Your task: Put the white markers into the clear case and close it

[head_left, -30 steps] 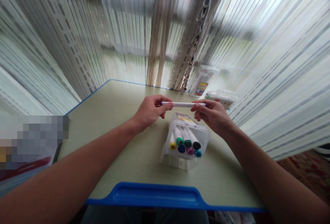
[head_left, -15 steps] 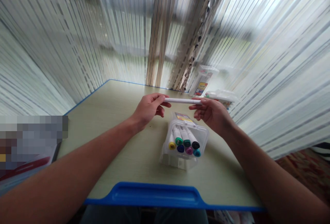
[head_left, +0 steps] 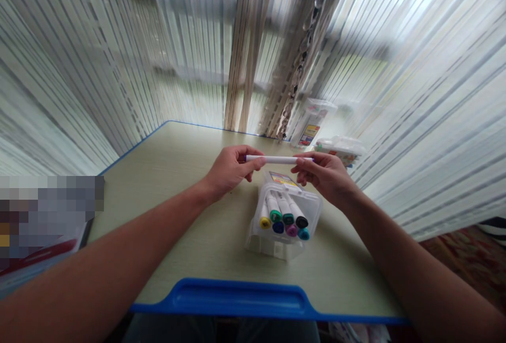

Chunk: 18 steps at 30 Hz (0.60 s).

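Observation:
A white marker [head_left: 280,160] with purple at both ends lies level between my hands, above the table. My left hand [head_left: 234,168] pinches its left end between thumb and fingers. At the other end, my right hand [head_left: 324,173] is closed on the marker in the same way. Just below them, a clear plastic case [head_left: 314,210] rests tilted on the table. Several white markers with coloured caps lie in it, among them a yellow cap [head_left: 264,222], a black cap [head_left: 302,222] and a light blue cap [head_left: 303,234].
The pale table [head_left: 158,174] has a blue edge with a blue tray groove [head_left: 241,298] at the front. Two more clear cases, one upright [head_left: 310,127] and one lying [head_left: 340,148], stand at the back right. String curtains [head_left: 190,42] hang behind. At left lies a partly blurred item [head_left: 43,258].
The marker has come slightly lower and its purple ends now show. Both hands have shifted their grip along it, with the left thumb further over the barrel. The case stays put.

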Tool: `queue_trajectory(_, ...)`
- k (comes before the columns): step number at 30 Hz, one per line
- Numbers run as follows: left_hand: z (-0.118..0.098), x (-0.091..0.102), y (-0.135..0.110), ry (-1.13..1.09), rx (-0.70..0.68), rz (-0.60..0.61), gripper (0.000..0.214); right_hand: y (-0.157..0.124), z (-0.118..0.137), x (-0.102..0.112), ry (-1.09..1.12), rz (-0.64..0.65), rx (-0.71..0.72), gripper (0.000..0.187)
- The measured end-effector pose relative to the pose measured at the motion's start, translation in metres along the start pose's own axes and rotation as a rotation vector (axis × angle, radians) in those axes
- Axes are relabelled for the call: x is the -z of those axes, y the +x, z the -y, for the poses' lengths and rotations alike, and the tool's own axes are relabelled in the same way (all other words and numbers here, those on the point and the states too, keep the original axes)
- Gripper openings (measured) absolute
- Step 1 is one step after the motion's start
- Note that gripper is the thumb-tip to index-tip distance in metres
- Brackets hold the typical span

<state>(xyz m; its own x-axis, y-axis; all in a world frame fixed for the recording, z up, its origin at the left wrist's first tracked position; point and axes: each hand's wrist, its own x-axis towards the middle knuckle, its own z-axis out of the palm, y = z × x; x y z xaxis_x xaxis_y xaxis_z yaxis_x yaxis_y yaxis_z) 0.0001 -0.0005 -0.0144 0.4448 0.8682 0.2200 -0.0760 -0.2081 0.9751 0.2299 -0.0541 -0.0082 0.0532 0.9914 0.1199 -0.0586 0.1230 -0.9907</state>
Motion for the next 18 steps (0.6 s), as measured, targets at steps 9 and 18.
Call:
queue_trajectory(9,-0.0009,-0.0004,-0.0008,0.022,0.001,0.034,0.028,-0.0006,0.0002,-0.0001,0.025,0.005,0.001,0.021)
queue_trajectory(18,-0.0023,-0.0004,0.002,-0.143,0.079,-0.013,0.017,0.0015,0.0044,0.0009,0.119,-0.035,-0.033,0.019)
